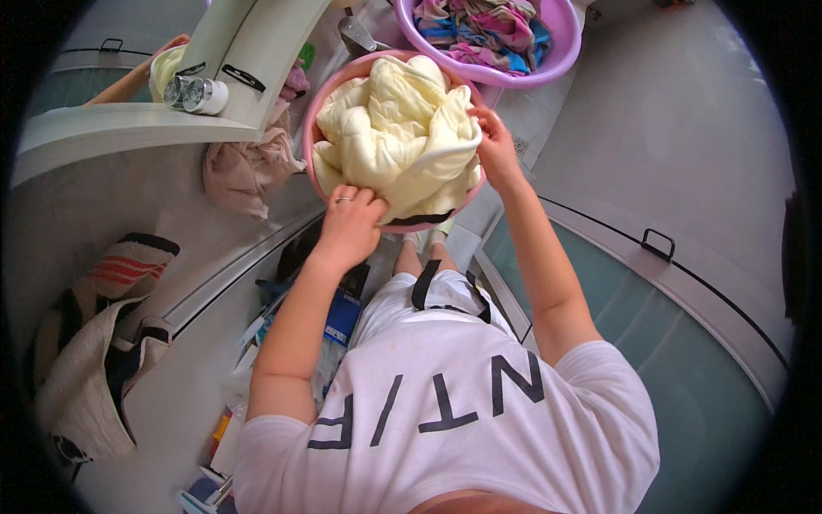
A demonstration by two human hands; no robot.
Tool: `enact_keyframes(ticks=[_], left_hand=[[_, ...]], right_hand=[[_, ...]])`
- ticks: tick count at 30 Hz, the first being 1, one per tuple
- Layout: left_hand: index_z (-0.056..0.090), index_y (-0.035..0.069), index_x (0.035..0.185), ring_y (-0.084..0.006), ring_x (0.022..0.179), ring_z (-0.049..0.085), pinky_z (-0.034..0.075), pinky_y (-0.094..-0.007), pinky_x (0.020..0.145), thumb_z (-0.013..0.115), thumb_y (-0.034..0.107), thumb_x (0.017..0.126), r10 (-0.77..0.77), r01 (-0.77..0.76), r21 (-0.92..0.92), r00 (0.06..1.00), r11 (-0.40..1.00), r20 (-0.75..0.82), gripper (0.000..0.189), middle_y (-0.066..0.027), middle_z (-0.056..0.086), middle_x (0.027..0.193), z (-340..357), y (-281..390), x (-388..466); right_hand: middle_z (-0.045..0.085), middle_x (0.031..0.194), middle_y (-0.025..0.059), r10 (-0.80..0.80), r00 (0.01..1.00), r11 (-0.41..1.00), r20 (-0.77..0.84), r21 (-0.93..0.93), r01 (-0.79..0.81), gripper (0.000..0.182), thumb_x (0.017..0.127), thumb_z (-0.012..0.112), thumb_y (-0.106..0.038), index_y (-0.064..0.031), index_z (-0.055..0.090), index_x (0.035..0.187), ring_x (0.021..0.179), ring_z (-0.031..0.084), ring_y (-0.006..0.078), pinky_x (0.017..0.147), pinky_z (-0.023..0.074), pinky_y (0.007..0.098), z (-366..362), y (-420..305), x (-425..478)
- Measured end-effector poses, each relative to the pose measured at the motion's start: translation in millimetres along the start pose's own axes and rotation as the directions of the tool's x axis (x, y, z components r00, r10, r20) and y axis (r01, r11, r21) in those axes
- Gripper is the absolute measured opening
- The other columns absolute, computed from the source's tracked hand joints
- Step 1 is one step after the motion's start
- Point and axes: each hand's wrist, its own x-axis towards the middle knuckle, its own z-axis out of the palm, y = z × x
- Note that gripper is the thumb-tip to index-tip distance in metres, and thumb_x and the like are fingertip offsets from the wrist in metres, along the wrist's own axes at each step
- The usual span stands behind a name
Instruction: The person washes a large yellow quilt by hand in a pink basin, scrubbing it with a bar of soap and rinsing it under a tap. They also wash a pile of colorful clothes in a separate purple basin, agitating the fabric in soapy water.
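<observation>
A bulky, cream-coloured padded textile (401, 128) is heaped in a round pink basin (310, 128) in front of me. My left hand (352, 221), with a ring on one finger, grips the textile at the basin's near left rim. On the right side, my right hand (496, 144) has its fingers curled on the textile's edge, close to the rim. A black strip (420, 220) shows along the near edge of the heap. The bottom of the basin and what supports it are hidden.
Behind stands a purple basin (533, 80) with pink and blue cloth (488, 32). A cabinet shelf (141, 122) holding small bottles (204, 96) juts in at upper left. Below hang a beige cloth (250, 164) and a striped towel (131, 273). A door handle (658, 245) protrudes right.
</observation>
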Motion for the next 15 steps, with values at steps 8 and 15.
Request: enact_keyframes(ticks=[8, 15], left_hand=[[0.058, 0.004, 0.082, -0.0255, 0.093, 0.055, 0.043, -0.0342, 0.086, 0.063, 0.017, 0.083, -0.398, 0.368, -0.594, 0.913, 0.715, 0.088, 0.014, -0.0084, 0.057, 0.096, 11, -21, -14], [0.046, 0.008, 0.124, -0.0277, 0.103, 0.05, 0.039, -0.0395, 0.093, 0.07, 0.038, 0.084, -0.512, 0.297, -0.63, 0.838, 0.717, -0.188, 0.055, -0.0152, 0.051, 0.111, 9, 4, 11]], right_hand=[[0.054, 0.079, -0.0055, -0.162, 0.986, 0.975, 0.036, -0.15, 0.166, 0.005, 0.083, 0.056, -0.003, -0.0012, 0.06, 0.085, 0.068, 0.046, 0.0032, 0.06, 0.0378, 0.0192, -5, 22, -79], [0.056, 0.076, 0.0088, -0.179, 0.968, 0.789, 0.177, -0.562, 0.249, 0.009, 0.076, 0.058, -0.003, 0.0, 0.06, 0.085, 0.068, 0.054, 0.0167, 0.063, 0.0444, 0.0296, 8, 23, -109]])
